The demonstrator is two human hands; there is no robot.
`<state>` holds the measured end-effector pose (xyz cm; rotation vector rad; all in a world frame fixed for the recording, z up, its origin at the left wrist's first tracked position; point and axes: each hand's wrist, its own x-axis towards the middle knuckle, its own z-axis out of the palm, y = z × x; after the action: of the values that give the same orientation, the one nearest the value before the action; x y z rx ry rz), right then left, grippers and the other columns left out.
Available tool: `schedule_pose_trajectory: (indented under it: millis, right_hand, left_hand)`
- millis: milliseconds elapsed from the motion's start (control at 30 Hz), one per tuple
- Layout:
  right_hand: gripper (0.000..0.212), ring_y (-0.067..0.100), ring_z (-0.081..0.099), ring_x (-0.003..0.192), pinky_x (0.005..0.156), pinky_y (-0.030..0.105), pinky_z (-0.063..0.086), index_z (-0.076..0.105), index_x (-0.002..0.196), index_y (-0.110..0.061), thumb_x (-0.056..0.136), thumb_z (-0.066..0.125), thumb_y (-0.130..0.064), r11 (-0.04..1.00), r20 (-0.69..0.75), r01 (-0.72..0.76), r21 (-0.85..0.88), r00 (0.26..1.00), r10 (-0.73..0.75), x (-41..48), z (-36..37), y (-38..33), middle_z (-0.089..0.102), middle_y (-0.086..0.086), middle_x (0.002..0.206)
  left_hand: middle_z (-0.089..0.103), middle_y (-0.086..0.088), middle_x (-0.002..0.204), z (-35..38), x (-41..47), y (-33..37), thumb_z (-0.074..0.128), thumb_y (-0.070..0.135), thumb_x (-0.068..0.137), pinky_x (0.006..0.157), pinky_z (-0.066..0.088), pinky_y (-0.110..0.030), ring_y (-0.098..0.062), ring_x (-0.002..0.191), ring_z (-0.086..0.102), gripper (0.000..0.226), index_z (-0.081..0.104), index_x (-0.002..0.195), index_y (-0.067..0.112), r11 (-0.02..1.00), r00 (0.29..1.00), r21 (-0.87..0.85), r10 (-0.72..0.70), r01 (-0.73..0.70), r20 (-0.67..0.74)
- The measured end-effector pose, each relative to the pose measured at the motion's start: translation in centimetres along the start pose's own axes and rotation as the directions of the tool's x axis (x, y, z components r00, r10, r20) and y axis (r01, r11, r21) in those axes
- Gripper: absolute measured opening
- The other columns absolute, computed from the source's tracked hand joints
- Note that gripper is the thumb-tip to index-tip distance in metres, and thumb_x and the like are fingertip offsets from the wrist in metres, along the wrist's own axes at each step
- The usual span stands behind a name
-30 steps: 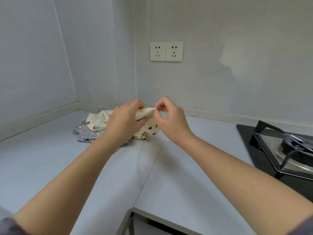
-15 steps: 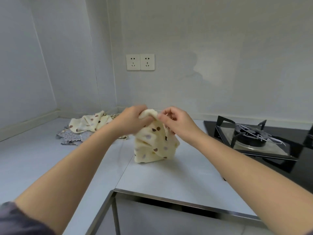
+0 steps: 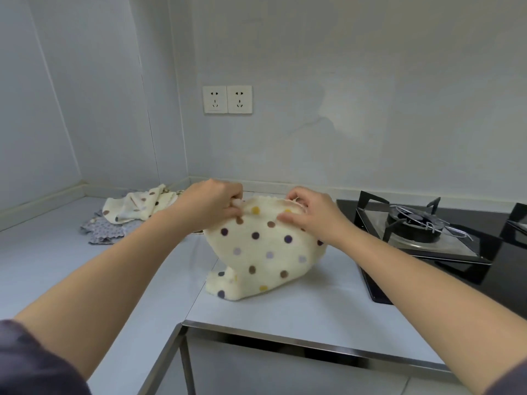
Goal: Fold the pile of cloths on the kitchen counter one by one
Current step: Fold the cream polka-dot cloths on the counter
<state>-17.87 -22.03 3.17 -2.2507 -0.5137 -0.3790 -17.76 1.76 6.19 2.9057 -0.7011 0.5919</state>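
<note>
Both hands hold a dotted cloth up by its top edge over the tabletop.

The left hand has its fingers clenched on the cloth's upper left corner. The right hand pinches the upper right, thumb on the near face and the other fingers curled over the edge. The cloth hangs between them, cream with brown, purple and yellow dots, and its lower end rests bunched on the tabletop. The pile lies behind the left hand in the corner, apart from the held cloth: a cream dotted piece over a blue-grey patterned one. The tabletop is pale grey with a metal front edge. A black gas hob sits at the right. Two white sockets are set in the pale wall above.
</note>
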Motion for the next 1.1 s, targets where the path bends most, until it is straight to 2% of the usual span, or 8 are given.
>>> schedule_pose_trajectory:
  millis: [100, 200, 400, 533, 633, 767, 867, 1100]
  right_hand:
    - [0.024, 0.021, 0.055, 0.079, 0.059, 0.032, 0.04, 0.049, 0.078, -0.017, 0.088, 0.066, -0.031, 0.913, 0.193, 0.058, -0.404, 0.981, 0.024, 1.2, 0.1, 1.8, 0.054, -0.002, 0.082]
    - [0.003, 0.026, 0.056, 0.087, 0.063, 0.033, 0.035, 0.052, 0.092, -0.017, 0.091, 0.054, -0.015, 0.811, 0.026, 0.001, -0.584, 1.0, 0.017, 3.0, -0.1, 2.6, 0.056, -0.001, 0.092]
    - [0.024, 0.034, 0.063, 0.09, 0.071, 0.044, 0.052, 0.044, 0.091, -0.019, 0.084, 0.049, 0.003, 0.94, -0.316, 0.025, -0.339, 0.939, -0.139, 5.3, -2.7, 2.0, 0.07, 0.008, 0.108]
    - [0.028, 0.032, 0.063, 0.107, 0.083, 0.042, 0.051, 0.043, 0.087, -0.023, 0.08, 0.053, 0.002, 0.941, -0.08, 0.005, -0.339, 0.996, -0.034, 1.4, -1.2, 6.0, 0.066, -0.003, 0.125]
    - [0.025, 0.022, 0.06, 0.114, 0.09, 0.038, 0.049, 0.043, 0.082, -0.029, 0.08, 0.052, -0.005, 0.947, 0.156, -0.032, -0.32, 0.984, 0.087, -1.7, 0.5, 8.8, 0.064, -0.013, 0.125]
    - [0.017, 0.011, 0.057, 0.12, 0.097, 0.036, 0.046, 0.053, 0.085, -0.03, 0.086, 0.053, -0.013, 0.944, 0.271, -0.066, -0.323, 0.949, 0.16, -3.7, 1.4, 10.3, 0.061, -0.016, 0.129]
    - [0.03, 0.003, 0.051, 0.125, 0.107, 0.024, 0.038, 0.067, 0.108, -0.029, 0.089, 0.054, -0.01, 0.957, 0.279, -0.112, -0.266, 0.942, 0.187, -4.4, 1.1, 10.4, 0.057, -0.017, 0.133]
    - [0.021, 0.002, 0.053, 0.064, 0.061, 0.012, 0.038, 0.072, 0.077, -0.023, 0.091, 0.061, -0.011, 0.968, 0.115, -0.251, 0.017, 0.962, 0.248, -4.8, -1.0, 9.1, 0.063, -0.016, 0.068]
  left_hand:
    - [0.041, 0.006, 0.072, 1.8, 1.3, -1.1, 0.056, 0.022, 0.091, 0.06, 0.029, -0.029, -0.02, 0.072, 0.043, 0.018, 0.042, 0.08, 0.017, 0.974, 1.0, 0.226, 0.0, 0.005, -0.019]
    - [0.049, -0.001, 0.084, 2.6, 3.2, -0.9, 0.053, 0.01, 0.086, 0.068, 0.03, -0.03, -0.024, 0.077, 0.046, 0.013, 0.043, 0.079, 0.014, 0.944, 0.986, 0.288, -0.146, 0.162, -0.076]
    - [0.047, -0.002, 0.08, 1.7, 6.7, -1.5, 0.049, -0.01, 0.067, 0.055, 0.04, -0.045, -0.031, 0.068, 0.053, 0.034, 0.029, 0.065, 0.018, 0.978, 0.881, -0.125, -0.203, 0.164, -0.427]
    - [0.062, -0.015, 0.076, 7.1, 3.1, -1.6, 0.051, -0.009, 0.069, 0.052, 0.044, -0.042, -0.036, 0.068, 0.06, 0.02, 0.053, 0.074, 0.011, 0.997, 0.948, -0.047, 0.037, -0.055, -0.317]
    - [0.065, -0.013, 0.084, 11.1, -0.4, -1.5, 0.037, 0.005, 0.07, 0.056, 0.047, -0.044, -0.033, 0.078, 0.062, 0.026, 0.03, 0.067, 0.029, 0.98, 0.983, -0.093, 0.172, -0.178, -0.069]
    - [0.071, 0.001, 0.105, 12.8, -3.8, -1.2, 0.041, 0.004, 0.088, 0.063, 0.05, -0.039, -0.015, 0.091, 0.065, 0.022, 0.041, 0.088, 0.026, 0.968, 0.992, -0.229, 0.115, -0.101, 0.048]
    - [0.072, 0.001, 0.101, 12.3, -4.6, -1.8, 0.049, 0.006, 0.09, 0.063, 0.052, -0.039, -0.014, 0.07, 0.064, 0.026, 0.057, 0.104, 0.027, 0.931, 0.999, -0.365, 0.0, 0.014, 0.04]
    - [0.064, -0.005, 0.066, 9.5, -4.2, -1.9, 0.066, 0.025, 0.09, 0.054, 0.037, -0.024, -0.02, 0.055, 0.05, 0.011, 0.069, 0.08, 0.023, 0.728, 0.973, -0.645, -0.192, 0.23, 0.129]
